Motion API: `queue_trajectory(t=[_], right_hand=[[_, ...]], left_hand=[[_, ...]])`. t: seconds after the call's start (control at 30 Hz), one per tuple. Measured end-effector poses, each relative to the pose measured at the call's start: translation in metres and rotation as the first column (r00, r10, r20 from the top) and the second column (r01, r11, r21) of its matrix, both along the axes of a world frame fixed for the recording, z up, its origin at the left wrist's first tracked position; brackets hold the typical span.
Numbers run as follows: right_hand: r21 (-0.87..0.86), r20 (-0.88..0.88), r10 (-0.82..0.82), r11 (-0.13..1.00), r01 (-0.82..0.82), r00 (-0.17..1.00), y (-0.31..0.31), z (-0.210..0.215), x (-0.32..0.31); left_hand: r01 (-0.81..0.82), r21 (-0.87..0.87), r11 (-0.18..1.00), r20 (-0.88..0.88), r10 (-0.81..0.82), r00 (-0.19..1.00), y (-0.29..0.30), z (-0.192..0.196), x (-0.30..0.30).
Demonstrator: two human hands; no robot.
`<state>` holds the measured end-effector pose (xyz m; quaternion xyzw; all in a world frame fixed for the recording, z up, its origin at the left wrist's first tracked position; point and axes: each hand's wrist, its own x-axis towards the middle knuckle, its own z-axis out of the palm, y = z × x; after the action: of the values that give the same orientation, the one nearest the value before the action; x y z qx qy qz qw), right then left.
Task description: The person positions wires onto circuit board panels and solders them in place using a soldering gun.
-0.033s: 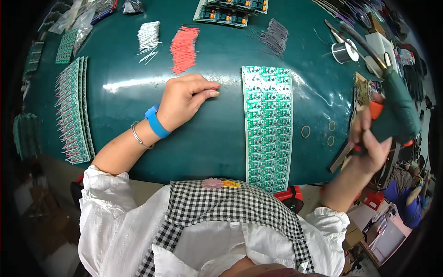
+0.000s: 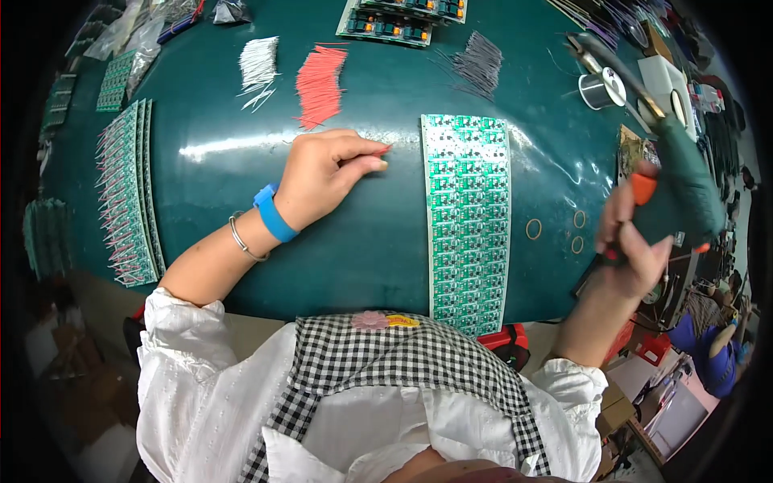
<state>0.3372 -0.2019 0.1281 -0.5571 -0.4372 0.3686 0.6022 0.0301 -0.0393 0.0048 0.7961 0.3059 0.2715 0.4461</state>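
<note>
My left hand (image 2: 322,173) hovers over the middle of the table, left of a long green circuit board panel (image 2: 469,225). Its thumb and forefinger are pinched together, and anything between them is too small to make out. My right hand (image 2: 632,241), slightly blurred, is wrapped round the grip of a green soldering gun (image 2: 684,177) with an orange trigger. The gun's metal tip points away toward the solder spool (image 2: 602,88). Beyond my left hand lie a bundle of red wires (image 2: 320,86) and a bundle of white wires (image 2: 258,62).
Dark wires (image 2: 481,66) lie behind the panel. Boards with fitted wires (image 2: 129,197) stand at the left. Other boards with orange parts (image 2: 385,30) are stacked at the far edge. Rubber bands (image 2: 534,230) lie right of the panel. A person in blue (image 2: 699,354) is at far right.
My right hand and the soldering gun have moved a little to the left and away from me. The left hand has shifted slightly right, still pinched.
</note>
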Motion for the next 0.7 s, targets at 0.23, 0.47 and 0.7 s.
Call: queue_trajectory(t=[0.23, 0.47, 0.7], right_hand=[[0.008, -0.165, 0.106, 0.994, -0.106, 0.981, 0.031, -0.060, -0.058], [0.060, -0.016, 0.286, 0.957, -0.285, 0.958, 0.032, -0.078, -0.073], [-0.133, -0.216, 0.075, 0.985, -0.106, 0.974, 0.020, -0.068, -0.063]], left_hand=[[0.250, -0.752, 0.610, 0.273, -0.057, 0.960, -0.014, 0.032, 0.040], [0.247, -0.869, 0.429, 0.222, -0.108, 0.969, -0.016, 0.040, 0.059], [0.071, -0.271, 0.960, 0.027, -0.067, 0.997, 0.002, 0.008, 0.044]])
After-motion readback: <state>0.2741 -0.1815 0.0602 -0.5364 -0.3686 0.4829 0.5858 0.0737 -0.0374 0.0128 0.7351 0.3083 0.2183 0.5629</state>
